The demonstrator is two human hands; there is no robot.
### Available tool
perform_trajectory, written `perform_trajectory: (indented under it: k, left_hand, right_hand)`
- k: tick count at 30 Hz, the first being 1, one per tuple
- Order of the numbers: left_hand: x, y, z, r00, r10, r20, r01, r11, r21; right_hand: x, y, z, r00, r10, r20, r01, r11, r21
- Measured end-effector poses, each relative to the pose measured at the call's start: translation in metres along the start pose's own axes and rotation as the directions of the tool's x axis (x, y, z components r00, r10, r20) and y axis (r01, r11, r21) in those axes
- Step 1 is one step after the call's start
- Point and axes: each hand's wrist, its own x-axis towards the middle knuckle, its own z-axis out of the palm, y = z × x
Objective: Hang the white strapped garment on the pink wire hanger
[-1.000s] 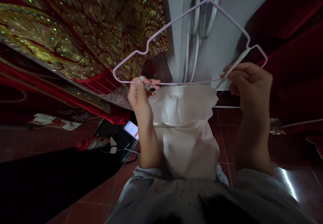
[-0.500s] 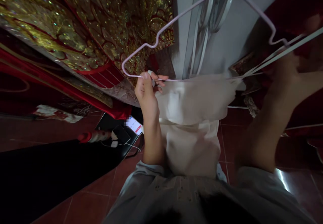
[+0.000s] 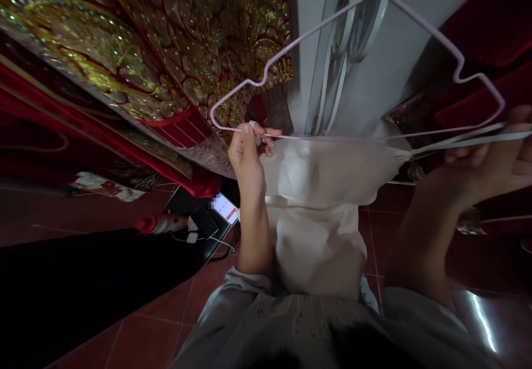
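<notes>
A pale pink clothes hanger is held out in front of me, its hook end pointing away. My left hand pinches the left part of its bottom bar between thumb and fingers, with a white band round one finger. A cream cloth garment hangs from the bar down towards my lap. From its upper right corner, thin white straps run tautly to the right. My right hand, somewhat blurred, is closed on these straps near the hanger's right corner.
Gold-sequined red garments hang at the left. Behind the hanger stands a pale grey panel with curved metalwork. A lit phone, a white cable and a red-capped bottle lie on a black surface. Red tiles cover the floor.
My right hand has moved right and down, drawing the straps lower, and the hanger's right corner has come into view. My left hand keeps its hold on the bar.
</notes>
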Motion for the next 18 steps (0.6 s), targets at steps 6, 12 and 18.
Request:
perform_trajectory:
  k: [6,12,18]
  left_hand:
    - [-0.001,-0.002,0.002,1.0,0.012,0.02,-0.012,1.0,-0.01]
    - [-0.006,-0.003,0.0,0.999,-0.008,0.052,0.01,1.0,-0.02]
    - [0.002,-0.001,-0.024,0.992,0.077,-0.1,-0.085,0.993,-0.085]
  right_hand:
    - [-0.008,0.005,0.022,0.985,-0.056,0.161,0.07,0.994,-0.083]
    - [-0.016,0.02,0.031,0.918,-0.155,0.364,0.2,0.976,-0.089]
    - [-0.024,0.026,0.026,0.921,-0.199,0.334,0.231,0.971,-0.057]
